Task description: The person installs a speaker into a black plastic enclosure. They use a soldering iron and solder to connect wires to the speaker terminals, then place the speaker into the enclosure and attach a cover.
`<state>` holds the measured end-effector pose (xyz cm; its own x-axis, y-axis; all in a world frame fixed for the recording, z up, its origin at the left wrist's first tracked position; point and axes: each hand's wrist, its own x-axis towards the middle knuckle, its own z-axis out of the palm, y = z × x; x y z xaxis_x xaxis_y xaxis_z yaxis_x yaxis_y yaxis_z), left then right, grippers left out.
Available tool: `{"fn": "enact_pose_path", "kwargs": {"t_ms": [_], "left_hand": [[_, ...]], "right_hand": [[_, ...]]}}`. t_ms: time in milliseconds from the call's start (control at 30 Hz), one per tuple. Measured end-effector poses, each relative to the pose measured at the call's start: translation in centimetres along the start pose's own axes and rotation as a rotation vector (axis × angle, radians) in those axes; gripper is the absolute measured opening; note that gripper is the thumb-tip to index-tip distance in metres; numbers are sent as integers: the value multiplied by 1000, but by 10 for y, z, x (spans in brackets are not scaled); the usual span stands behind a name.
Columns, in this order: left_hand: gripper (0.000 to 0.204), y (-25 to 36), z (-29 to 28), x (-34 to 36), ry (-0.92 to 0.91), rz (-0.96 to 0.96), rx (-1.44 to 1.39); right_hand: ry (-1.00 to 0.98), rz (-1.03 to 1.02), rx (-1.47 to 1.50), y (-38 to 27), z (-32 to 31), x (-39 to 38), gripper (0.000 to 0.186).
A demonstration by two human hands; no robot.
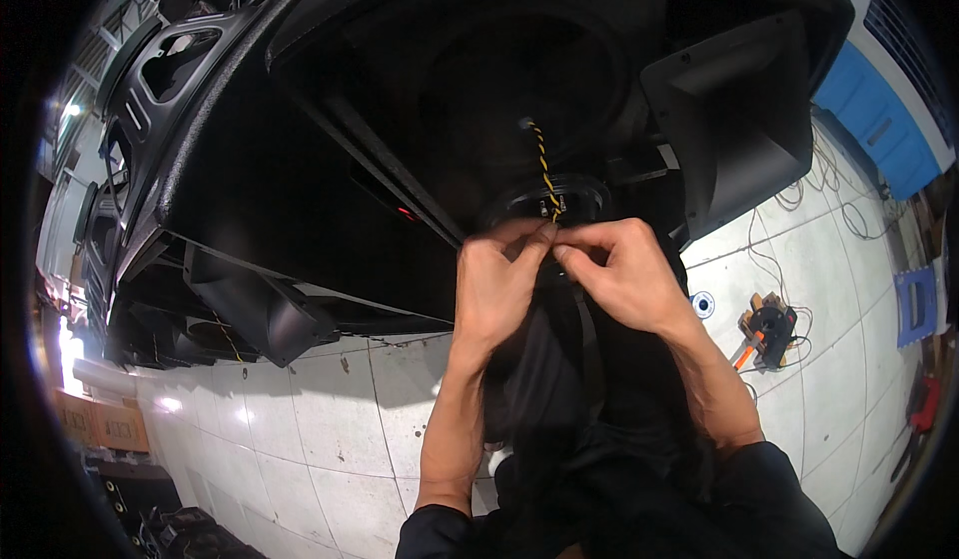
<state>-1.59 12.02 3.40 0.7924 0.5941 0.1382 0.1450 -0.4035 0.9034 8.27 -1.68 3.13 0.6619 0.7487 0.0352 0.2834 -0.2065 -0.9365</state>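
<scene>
A yellow-and-black twisted wire hangs out of a small hole in a black loudspeaker cabinet. It runs down to the metal terminals on a round black speaker driver, which is partly hidden behind my fingers. My left hand and my right hand meet at the wire's lower end. The fingertips of both are pinched together on it, just below the terminals. Whether the wire's end touches a terminal cannot be made out. A black horn is set into the cabinet to the right of my hands.
More black speaker cabinets with horns stand to the left, another wire hanging there. On the tiled floor at right lie a white-and-blue roll, a black tool with an orange part and loose cables. Cardboard boxes sit at far left.
</scene>
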Motion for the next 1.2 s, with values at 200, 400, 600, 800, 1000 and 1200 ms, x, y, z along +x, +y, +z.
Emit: {"fn": "enact_pose_path", "kwargs": {"t_ms": [200, 400, 600, 800, 1000, 1200], "left_hand": [[20, 4, 7, -1, 71, 66, 156], [17, -8, 5, 6, 138, 217, 147], [17, -8, 1, 8, 181, 152, 215], [16, -18, 5, 12, 237, 208, 207], [17, -11, 11, 10, 211, 237, 216], [16, -19, 11, 11, 223, 261, 237]], "right_hand": [[148, -276, -168, 1, -12, 19, 27], [187, -486, -213, 18, -9, 29, 21], [360, -599, -346, 21, 1, 29, 14], [449, -605, -286, 25, 7, 30, 10], [486, -584, -229, 25, 11, 30, 10], [491, -553, -218, 22, 12, 30, 10]]}}
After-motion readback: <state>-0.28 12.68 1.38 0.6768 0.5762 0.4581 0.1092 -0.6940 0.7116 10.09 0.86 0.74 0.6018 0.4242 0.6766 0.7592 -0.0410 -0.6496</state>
